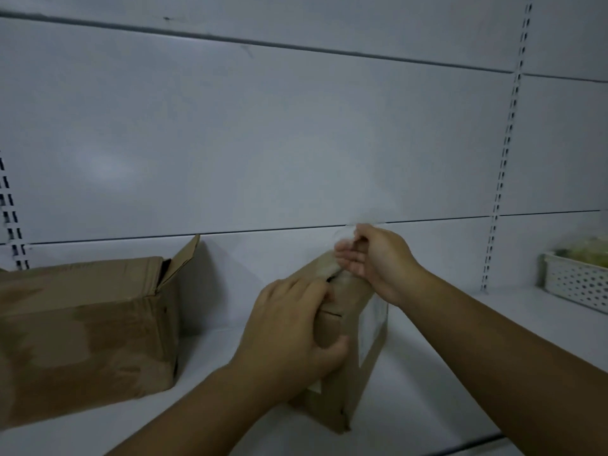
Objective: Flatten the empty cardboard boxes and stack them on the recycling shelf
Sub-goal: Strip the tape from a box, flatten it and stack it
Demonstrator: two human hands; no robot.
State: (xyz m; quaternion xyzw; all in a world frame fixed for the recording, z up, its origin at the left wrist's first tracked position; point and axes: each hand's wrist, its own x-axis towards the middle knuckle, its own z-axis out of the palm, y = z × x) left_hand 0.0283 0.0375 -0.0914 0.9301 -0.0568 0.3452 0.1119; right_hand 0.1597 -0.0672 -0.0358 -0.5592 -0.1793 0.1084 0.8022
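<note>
your left hand (289,334) gripping the small box (332,406), upright on the shelf (444,373), right hand (378,261) pinching blurry tape (348,230) at its top, just past your left fingertips, bigger box (85,324) off left, basket (575,284) far right

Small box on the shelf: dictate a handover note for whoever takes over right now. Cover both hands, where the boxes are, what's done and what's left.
Left hand grips the small box, holding it upright on the white shelf.
Right hand pinches what looks like a clear tape strip at the box's top; that part is blurred.
Large box sits to the left on the same shelf, with one end flap open, not flattened.
Done: nothing in view is flat or stacked.
Left: peel the tape off, flatten both boxes, stack them.
White basket at far right looks unrelated.
</note>
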